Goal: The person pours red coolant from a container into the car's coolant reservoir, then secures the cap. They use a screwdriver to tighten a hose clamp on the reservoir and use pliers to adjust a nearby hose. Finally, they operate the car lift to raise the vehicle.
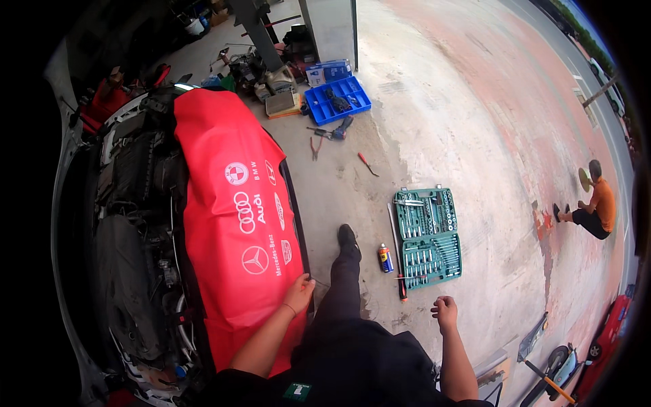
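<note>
My left hand (299, 293) is beside the near edge of a red fender cover (220, 203) draped over the car's side. Its fingers are pinched together; a thin dark line runs from them toward my leg, and what they hold is too small to make out. My right hand (445, 313) hangs in the air over the floor, fingers loosely bent and apart, with nothing visible in it. Ahead of it on the concrete lies an opened green socket set case (431, 260). A spray can (385, 258) stands left of the case, near a red-handled screwdriver (403, 292).
An uncovered engine bay (129, 271) fills the left. Farther ahead lie pliers (316, 148), a red-handled tool (367, 163), a power tool (336, 130) and a blue parts tray (337, 100) beside a post (330, 34). At the far right a person (597, 203) crouches.
</note>
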{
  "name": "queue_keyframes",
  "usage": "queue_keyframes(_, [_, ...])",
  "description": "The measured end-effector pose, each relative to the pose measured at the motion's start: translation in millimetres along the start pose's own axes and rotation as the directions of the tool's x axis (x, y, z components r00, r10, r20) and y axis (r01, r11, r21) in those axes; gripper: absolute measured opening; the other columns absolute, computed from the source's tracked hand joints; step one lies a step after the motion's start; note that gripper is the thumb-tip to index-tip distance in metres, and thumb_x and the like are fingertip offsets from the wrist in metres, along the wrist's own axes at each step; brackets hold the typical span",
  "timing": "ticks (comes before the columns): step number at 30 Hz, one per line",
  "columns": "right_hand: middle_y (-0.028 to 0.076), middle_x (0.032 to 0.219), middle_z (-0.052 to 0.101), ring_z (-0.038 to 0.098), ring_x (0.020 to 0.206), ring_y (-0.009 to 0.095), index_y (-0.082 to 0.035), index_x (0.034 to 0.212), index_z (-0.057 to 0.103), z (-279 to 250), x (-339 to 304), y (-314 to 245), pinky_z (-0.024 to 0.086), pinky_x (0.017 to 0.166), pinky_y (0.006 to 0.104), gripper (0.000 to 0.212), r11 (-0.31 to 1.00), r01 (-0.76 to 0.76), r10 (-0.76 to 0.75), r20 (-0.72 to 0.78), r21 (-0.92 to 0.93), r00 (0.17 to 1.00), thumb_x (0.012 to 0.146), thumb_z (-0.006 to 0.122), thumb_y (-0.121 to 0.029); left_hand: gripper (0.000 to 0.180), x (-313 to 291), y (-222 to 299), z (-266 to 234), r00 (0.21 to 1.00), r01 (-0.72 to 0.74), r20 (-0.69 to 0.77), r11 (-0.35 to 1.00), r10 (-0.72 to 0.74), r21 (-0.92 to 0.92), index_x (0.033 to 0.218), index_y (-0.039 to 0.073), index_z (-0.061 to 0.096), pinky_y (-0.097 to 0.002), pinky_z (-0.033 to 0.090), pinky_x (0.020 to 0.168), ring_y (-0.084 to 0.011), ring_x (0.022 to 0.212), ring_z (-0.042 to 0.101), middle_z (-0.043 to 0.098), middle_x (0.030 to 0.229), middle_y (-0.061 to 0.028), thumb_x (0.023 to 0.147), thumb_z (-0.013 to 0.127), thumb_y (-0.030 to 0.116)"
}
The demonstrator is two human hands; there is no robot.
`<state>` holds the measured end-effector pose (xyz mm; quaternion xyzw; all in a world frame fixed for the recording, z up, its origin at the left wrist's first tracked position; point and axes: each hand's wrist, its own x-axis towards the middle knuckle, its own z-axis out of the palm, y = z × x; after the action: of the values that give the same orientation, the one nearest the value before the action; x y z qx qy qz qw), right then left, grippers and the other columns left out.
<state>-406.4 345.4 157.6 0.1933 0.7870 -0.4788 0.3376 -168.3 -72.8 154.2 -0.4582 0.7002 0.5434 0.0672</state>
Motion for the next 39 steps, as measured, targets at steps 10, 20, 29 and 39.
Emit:
queue_keyframes(10, [0.009,0.088,0.063,0.063,0.065,0.017,-0.003,0.105,0.055,131,145,-306,0.050,0.052,0.0294,0.017,0.954,0.195,-0.139,0.241,-0.227,0.961,0.093,0.053,-0.016,0.049,148,177,-99,0.991,-0.024,-0.122,0.842,-0.050,-0.538,0.135,0.008,0.047,-0.0311,0.052,0.071,-0.0170,0.090,0.061,0.060,0.112,-0.0091,0.098,0.053,0.040])
queue_keyframes(20, [0.008,0.083,0.063,0.064,0.066,0.017,-0.002,0.103,0.059,407,267,-576,0.050,0.054,0.0310,0.021,0.681,0.569,-0.116,0.698,-0.461,0.706,0.092,0.055,-0.019,0.049,68,125,-56,0.646,0.082,-0.398,0.577,-0.652,-0.812,0.125,0.005,0.051,-0.0318,0.053,0.063,-0.0233,0.077,0.065,0.059,0.107,-0.0134,0.097,0.053,0.045])
queue_keyframes(29, [0.014,0.072,0.065,0.068,0.063,0.023,-0.002,0.094,0.062,611,226,-637,0.053,0.065,0.0376,0.021,0.403,0.897,-0.103,0.964,-0.183,0.243,0.087,0.056,-0.022,0.052,51,175,141,0.205,0.056,0.195,-0.187,-0.959,-0.981,0.121,0.009,0.055,-0.0448,0.048,0.070,-0.0322,0.087,0.062,0.060,0.105,-0.0137,0.096,0.044,0.053])
queue_keyframes(39, [0.008,0.081,0.059,0.056,0.055,0.015,-0.008,0.104,0.055,648,200,-553,0.043,0.044,0.0271,0.019,0.397,0.837,0.492,0.857,-0.378,0.154,0.094,0.058,-0.025,0.048,48,296,214,-0.153,-0.181,0.066,-0.037,-0.986,-0.983,0.122,0.010,0.060,-0.0438,0.047,0.092,-0.0374,0.108,0.061,0.064,0.116,-0.0191,0.096,0.047,0.048])
